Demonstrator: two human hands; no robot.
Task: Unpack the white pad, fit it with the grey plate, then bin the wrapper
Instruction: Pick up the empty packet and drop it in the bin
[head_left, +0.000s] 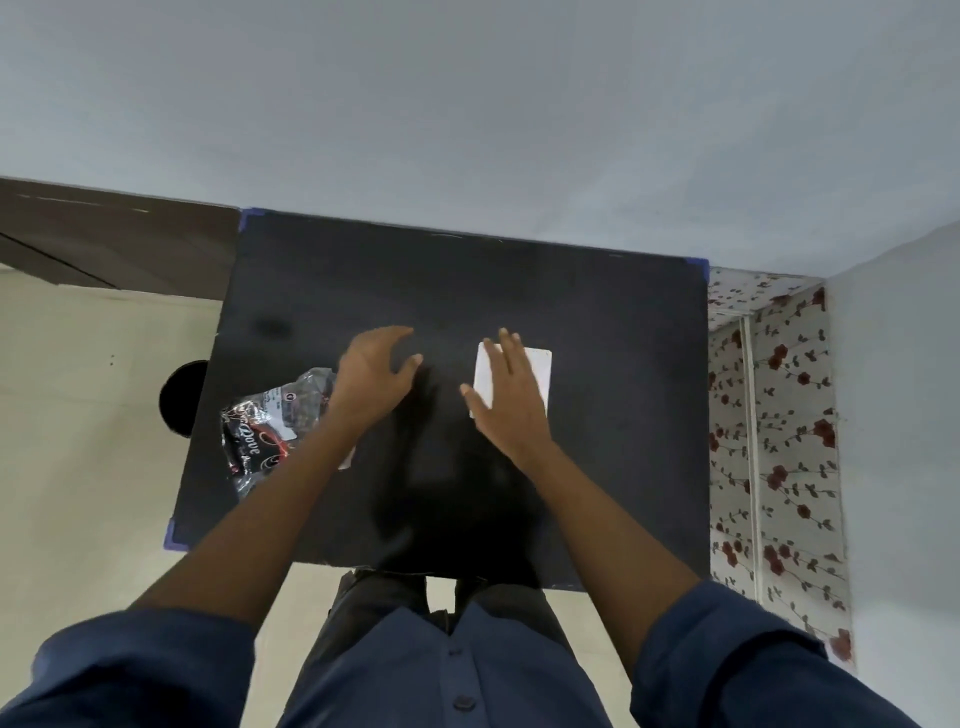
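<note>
Both hands spread, right hand (511, 395) over white pad (540, 371)

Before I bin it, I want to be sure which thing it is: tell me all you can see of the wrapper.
The wrapper is crumpled, glossy clear plastic with black, red and white print. It lies loose near the left edge of the black table, partly hidden by the left forearm, which passes over it. Neither hand grips it.

far half of the black table (467, 280) lies bare; crumpled wrapper (270, 415) crowds its left edge
</note>
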